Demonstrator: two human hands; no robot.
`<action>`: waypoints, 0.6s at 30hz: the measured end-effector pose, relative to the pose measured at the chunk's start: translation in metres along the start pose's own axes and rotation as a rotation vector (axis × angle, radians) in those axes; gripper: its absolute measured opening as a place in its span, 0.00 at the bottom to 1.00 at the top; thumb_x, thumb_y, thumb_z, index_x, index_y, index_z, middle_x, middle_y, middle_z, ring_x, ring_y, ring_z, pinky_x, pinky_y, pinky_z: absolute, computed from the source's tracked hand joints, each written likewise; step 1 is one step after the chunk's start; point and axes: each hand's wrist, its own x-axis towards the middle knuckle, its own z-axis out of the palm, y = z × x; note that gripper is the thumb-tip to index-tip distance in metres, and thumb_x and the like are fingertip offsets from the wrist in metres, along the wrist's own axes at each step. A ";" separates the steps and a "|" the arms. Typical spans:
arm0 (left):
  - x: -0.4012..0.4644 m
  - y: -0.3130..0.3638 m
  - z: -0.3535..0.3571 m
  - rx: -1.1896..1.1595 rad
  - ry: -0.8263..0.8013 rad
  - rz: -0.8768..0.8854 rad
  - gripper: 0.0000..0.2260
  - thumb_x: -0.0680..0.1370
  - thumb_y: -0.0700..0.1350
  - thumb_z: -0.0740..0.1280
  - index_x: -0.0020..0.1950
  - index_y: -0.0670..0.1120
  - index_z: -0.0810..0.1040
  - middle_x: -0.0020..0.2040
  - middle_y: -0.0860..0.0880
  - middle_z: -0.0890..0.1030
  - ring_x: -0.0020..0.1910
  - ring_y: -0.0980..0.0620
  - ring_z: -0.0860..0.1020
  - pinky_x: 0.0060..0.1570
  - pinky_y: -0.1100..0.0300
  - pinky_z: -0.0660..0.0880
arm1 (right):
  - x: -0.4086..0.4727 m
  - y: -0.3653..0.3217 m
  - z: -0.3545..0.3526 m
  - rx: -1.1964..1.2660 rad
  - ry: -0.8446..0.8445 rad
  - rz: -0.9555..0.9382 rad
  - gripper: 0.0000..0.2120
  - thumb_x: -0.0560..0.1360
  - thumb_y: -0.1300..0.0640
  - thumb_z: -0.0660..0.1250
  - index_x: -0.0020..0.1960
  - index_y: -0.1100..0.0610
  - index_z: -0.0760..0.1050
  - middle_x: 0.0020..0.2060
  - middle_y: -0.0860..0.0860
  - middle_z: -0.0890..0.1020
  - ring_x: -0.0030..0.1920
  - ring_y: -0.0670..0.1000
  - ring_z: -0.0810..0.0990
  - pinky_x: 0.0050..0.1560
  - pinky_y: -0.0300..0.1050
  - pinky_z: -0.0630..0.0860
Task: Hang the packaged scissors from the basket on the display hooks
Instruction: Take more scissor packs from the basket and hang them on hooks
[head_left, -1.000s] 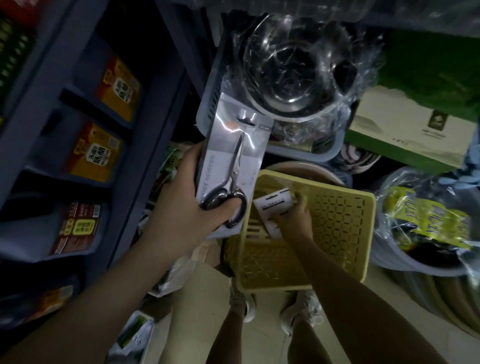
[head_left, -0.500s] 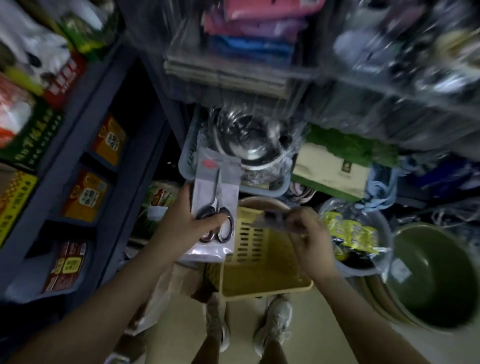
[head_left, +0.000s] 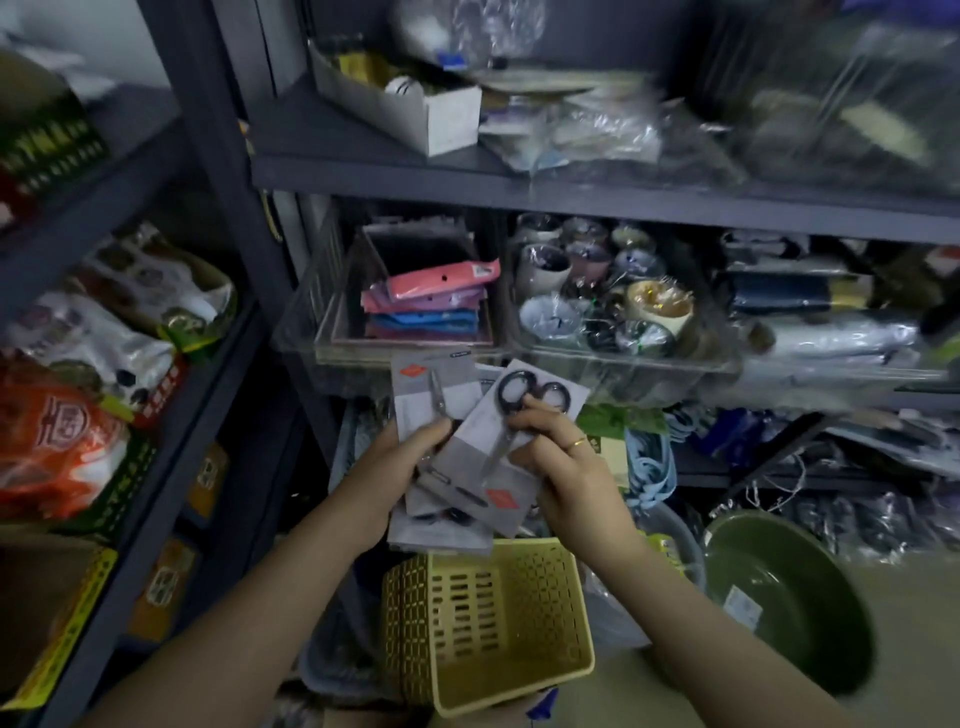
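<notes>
In the head view, the left hand (head_left: 400, 470) and right hand (head_left: 563, 467) both gripped a fanned stack of packaged scissors (head_left: 462, 441), whose lower cards were overlapped and hard to count; no display hooks could be made out. Half a second earlier each hand held a separate pack lower down. The yellow basket (head_left: 488, 623) sat below the fingers (head_left: 540, 415), dark shelving (head_left: 571, 195) behind them.

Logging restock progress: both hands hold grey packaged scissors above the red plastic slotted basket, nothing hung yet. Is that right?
One thing is off: the plastic slotted basket is yellow, not red, as the head view shows. The rest stands: the left hand and right hand hold the grey packaged scissors above it, with none seen on a hook.
</notes>
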 end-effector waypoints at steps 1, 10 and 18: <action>-0.002 0.004 0.001 -0.013 -0.001 0.007 0.12 0.76 0.49 0.64 0.59 0.56 0.76 0.47 0.52 0.85 0.45 0.50 0.83 0.41 0.57 0.78 | 0.002 -0.002 -0.002 -0.017 -0.025 0.000 0.06 0.72 0.67 0.62 0.45 0.58 0.66 0.58 0.58 0.75 0.67 0.56 0.66 0.66 0.39 0.63; -0.010 0.033 0.006 0.176 -0.130 0.100 0.17 0.74 0.37 0.67 0.60 0.51 0.75 0.53 0.46 0.82 0.51 0.47 0.81 0.50 0.53 0.77 | 0.037 -0.030 -0.063 -0.408 -0.614 -0.005 0.25 0.70 0.58 0.65 0.66 0.54 0.67 0.75 0.50 0.62 0.74 0.54 0.61 0.56 0.52 0.75; -0.005 0.071 0.017 0.266 -0.221 0.301 0.18 0.74 0.37 0.68 0.59 0.54 0.74 0.54 0.55 0.82 0.54 0.58 0.80 0.47 0.67 0.77 | 0.084 0.004 -0.068 -0.549 -0.445 -0.377 0.43 0.60 0.40 0.75 0.69 0.52 0.61 0.57 0.54 0.76 0.60 0.54 0.70 0.63 0.50 0.67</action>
